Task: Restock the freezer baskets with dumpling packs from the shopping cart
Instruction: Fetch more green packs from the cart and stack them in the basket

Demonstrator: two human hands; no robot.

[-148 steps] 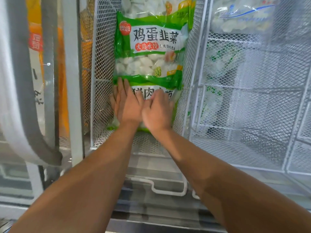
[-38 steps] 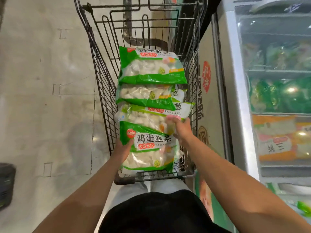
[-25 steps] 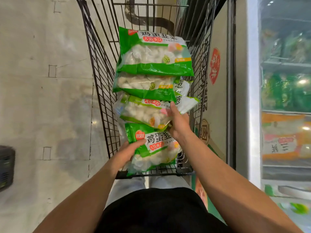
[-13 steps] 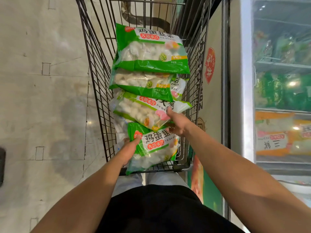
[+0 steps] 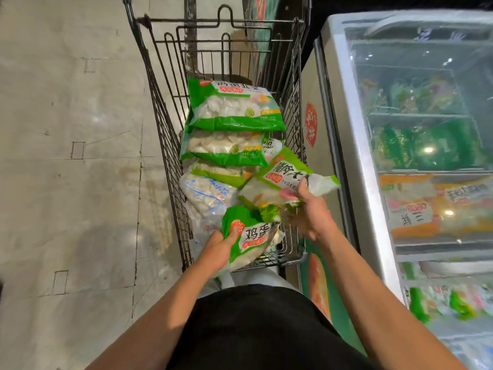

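A black wire shopping cart (image 5: 160,108) stands in front of me with several green-and-white dumpling packs in it. My left hand (image 5: 220,247) grips the near green dumpling pack (image 5: 250,236) at the cart's near end, thumb on its front. My right hand (image 5: 310,212) holds a second green pack (image 5: 285,180), lifted and tilted toward the cart's right side. Two more green packs lie further in, the far one (image 5: 234,108) on top. A clear pack with blue print (image 5: 205,193) lies at the cart's left.
A chest freezer (image 5: 346,129) with a glass lid runs along the right, close to the cart; green and orange packs show under the glass. A pale concrete floor (image 5: 66,156) spreads to the left.
My right hand has lifted its pack up and to the right, uncovering the clear blue-print pack. My left hand has pulled the near pack up toward me. Earlier, both hands pressed packs in a freezer basket.
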